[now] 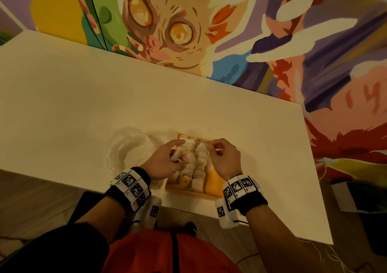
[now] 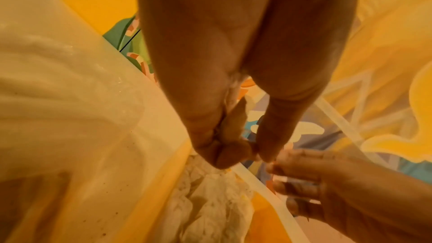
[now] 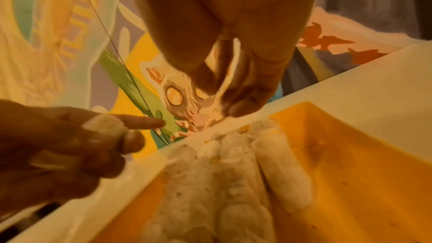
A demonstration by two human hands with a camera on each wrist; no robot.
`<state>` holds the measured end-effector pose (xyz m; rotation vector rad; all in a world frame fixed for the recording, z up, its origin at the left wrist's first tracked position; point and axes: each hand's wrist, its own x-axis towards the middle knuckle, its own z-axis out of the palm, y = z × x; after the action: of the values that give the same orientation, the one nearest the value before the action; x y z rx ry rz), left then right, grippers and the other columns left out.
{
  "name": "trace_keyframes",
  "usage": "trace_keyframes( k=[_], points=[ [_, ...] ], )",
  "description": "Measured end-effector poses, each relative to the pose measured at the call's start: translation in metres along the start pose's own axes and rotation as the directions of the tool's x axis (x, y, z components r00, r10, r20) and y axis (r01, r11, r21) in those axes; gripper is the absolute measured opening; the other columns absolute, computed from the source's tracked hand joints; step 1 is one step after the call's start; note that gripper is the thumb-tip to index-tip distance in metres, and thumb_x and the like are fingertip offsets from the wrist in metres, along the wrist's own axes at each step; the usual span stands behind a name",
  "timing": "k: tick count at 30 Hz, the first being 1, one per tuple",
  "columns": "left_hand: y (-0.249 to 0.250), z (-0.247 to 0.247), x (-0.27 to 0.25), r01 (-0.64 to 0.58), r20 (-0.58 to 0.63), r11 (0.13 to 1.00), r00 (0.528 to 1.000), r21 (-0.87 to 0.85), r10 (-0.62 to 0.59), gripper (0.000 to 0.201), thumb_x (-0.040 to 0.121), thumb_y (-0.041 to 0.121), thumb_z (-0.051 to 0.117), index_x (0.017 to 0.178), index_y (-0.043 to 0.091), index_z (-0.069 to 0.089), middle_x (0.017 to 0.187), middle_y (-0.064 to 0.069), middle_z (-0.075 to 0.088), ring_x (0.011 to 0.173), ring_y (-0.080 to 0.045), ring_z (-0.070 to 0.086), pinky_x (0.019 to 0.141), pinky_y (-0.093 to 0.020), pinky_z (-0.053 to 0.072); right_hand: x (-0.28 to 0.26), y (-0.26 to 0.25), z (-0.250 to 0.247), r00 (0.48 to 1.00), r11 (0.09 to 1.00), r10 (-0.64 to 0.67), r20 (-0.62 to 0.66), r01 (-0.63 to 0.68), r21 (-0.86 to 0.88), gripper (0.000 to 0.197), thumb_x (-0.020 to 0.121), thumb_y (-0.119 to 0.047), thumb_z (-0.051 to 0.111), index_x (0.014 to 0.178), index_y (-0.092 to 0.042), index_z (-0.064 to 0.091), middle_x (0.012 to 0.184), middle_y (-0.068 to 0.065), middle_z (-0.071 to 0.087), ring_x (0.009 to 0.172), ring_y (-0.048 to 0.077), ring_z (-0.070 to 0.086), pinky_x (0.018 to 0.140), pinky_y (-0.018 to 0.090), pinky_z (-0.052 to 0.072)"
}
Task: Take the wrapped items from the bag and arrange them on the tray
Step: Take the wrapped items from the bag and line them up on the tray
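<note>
A person stands at a white table (image 1: 83, 96). The yellow tray (image 1: 215, 181) lies at the near edge, with white wrapped items (image 1: 198, 161) lined lengthwise in rows on its left part. The crumpled clear plastic bag (image 1: 129, 149) lies just left of the tray. The left hand (image 1: 165, 163), above the tray's left side, grips one wrapped item (image 3: 105, 124) in curled fingers, index finger extended. The right hand (image 1: 224, 159) hovers over the rows, its fingers curled; whether it pinches anything cannot be told.

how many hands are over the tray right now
2. The left hand is over the left edge of the tray, gripping a wrapped item; the right hand is over its right side, fingers curled.
</note>
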<state>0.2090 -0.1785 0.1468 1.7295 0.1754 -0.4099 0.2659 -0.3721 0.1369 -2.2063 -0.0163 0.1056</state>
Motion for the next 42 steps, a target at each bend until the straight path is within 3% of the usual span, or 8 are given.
trace_keyframes(
  k=[5,8,12,22,28,32,37,42],
  points=[
    [0.004,0.000,0.001,-0.053,0.165,0.997,0.985,0.058,0.043,0.079,0.084,-0.003,0.067,0.146,0.029,0.031,0.124,-0.004,0.063,0.088,-0.001,0.066,0.072,-0.025,0.055,-0.022,-0.025,0.004,0.911,0.970,-0.199,0.361,0.132,0.202,0.029,0.081,-0.023,0.077,0.106,-0.036,0.067,0.101,-0.016,0.063,0.079,-0.002,0.061,0.070,0.017,0.049],
    [0.005,0.003,0.000,-0.063,0.211,0.997,0.976,0.036,0.054,0.075,0.083,-0.009,0.062,0.142,0.028,0.035,0.118,-0.006,0.064,0.088,-0.009,0.068,0.075,-0.039,0.058,-0.026,-0.025,0.007,0.899,0.964,-0.250,0.360,0.198,0.177,0.034,0.079,-0.020,0.079,0.103,-0.040,0.065,0.101,-0.016,0.058,0.075,0.000,0.055,0.068,0.015,0.047],
    [0.005,0.004,0.000,-0.007,0.201,1.000,0.980,-0.014,0.010,0.079,0.088,-0.009,0.057,0.146,0.033,0.021,0.112,-0.014,0.067,0.084,-0.026,0.072,0.069,-0.032,0.057,-0.023,-0.016,0.013,0.920,0.974,-0.222,0.323,0.194,0.118,0.015,0.082,-0.019,0.076,0.085,-0.032,0.068,0.088,-0.011,0.065,0.077,0.010,0.061,0.072,0.025,0.053],
    [0.010,0.003,0.008,-0.141,-0.257,0.984,0.960,-0.105,0.110,0.005,0.088,0.004,0.066,0.090,0.000,0.066,0.075,-0.013,0.070,0.061,-0.020,0.070,0.058,-0.023,0.057,-0.022,-0.004,0.013,0.982,0.917,0.019,0.186,-0.091,0.388,0.010,0.089,-0.011,0.068,0.086,-0.019,0.062,0.076,0.002,0.064,0.065,0.016,0.064,0.057,0.023,0.053],
    [0.013,0.000,0.015,-0.276,-0.302,0.917,0.882,0.288,0.360,0.016,0.090,0.008,0.065,0.100,0.016,0.076,0.086,0.010,0.067,0.065,-0.005,0.064,0.065,-0.011,0.050,-0.020,0.001,0.018,0.981,0.936,0.029,0.191,-0.094,0.340,0.011,0.088,-0.017,0.070,0.087,-0.024,0.062,0.087,0.001,0.068,0.081,0.019,0.066,0.076,0.042,0.059],
    [0.024,-0.002,0.013,-0.317,-0.235,0.800,0.843,0.510,0.484,0.012,0.088,0.015,0.068,0.097,0.021,0.074,0.086,0.010,0.068,0.070,0.005,0.053,0.064,-0.005,0.037,-0.020,0.000,0.015,0.982,0.942,-0.024,0.189,-0.041,0.333,0.021,0.085,-0.018,0.074,0.102,-0.023,0.063,0.101,-0.006,0.066,0.095,0.012,0.065,0.081,0.027,0.056],
    [0.031,-0.002,0.012,-0.347,-0.075,0.653,0.847,0.674,0.527,0.013,0.090,0.023,0.065,0.103,0.022,0.068,0.091,0.011,0.070,0.083,-0.008,0.046,0.071,-0.028,0.043,-0.019,-0.010,0.014,0.980,0.967,-0.100,0.173,0.055,0.249,0.024,0.083,-0.025,0.075,0.102,-0.036,0.065,0.105,-0.016,0.064,0.093,0.009,0.062,0.075,0.021,0.053],
    [0.037,0.003,0.012,-0.383,-0.062,0.593,0.803,0.708,0.593,0.012,0.090,0.021,0.065,0.101,0.021,0.067,0.090,0.011,0.069,0.088,-0.014,0.049,0.071,-0.038,0.049,-0.019,-0.015,0.017,0.977,0.989,-0.112,0.182,0.092,0.116,0.009,0.087,-0.027,0.070,0.094,-0.020,0.071,0.090,-0.001,0.071,0.084,0.014,0.063,0.076,0.034,0.053]
  ],
)
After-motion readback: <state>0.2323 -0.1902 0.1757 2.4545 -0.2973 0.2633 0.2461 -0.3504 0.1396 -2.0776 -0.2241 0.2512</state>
